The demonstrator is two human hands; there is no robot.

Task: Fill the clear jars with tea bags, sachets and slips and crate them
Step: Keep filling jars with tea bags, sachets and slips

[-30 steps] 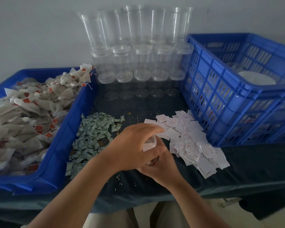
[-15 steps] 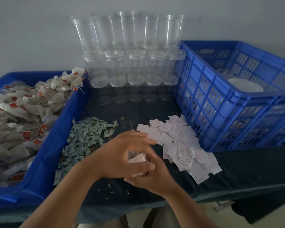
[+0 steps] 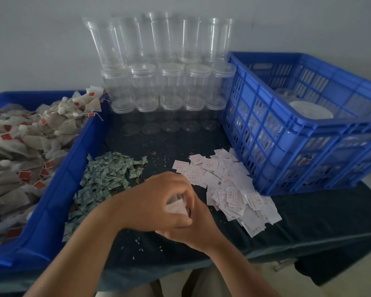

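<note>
Presently, items largest first.

Slatted crate (image 3: 287, 133): blue, well to the right of the fingers and beyond them; a white-lidded jar (image 3: 311, 111) stands inside.

Tea-bag bin (image 3: 58, 189): blue, well left of the fingers, heaped with tea bags (image 3: 26, 133).

Empty clear jars (image 3: 159, 82): stacked in rows against the wall, well beyond the fingers.

Slips (image 3: 229, 189): white heap just right of the fingers, nearest edge almost touching the left hand.

Sachets (image 3: 103, 179): green heap just left of the wrist.

Left hand (image 3: 156, 202): curled over the jar in hand (image 3: 176, 205), fingers pressed round its mouth. A second ago they lay flatter across it; now they arch, and white paper shows between them.

Right hand (image 3: 193, 228): cupped beneath, fingers mostly hidden; whether they clamp the jar cannot be told.

Judgement: the grip has shifted from covering to pressing contents down or seating a lid, which of the two is unclear. This jar looks near done, and crating likely follows.
</note>
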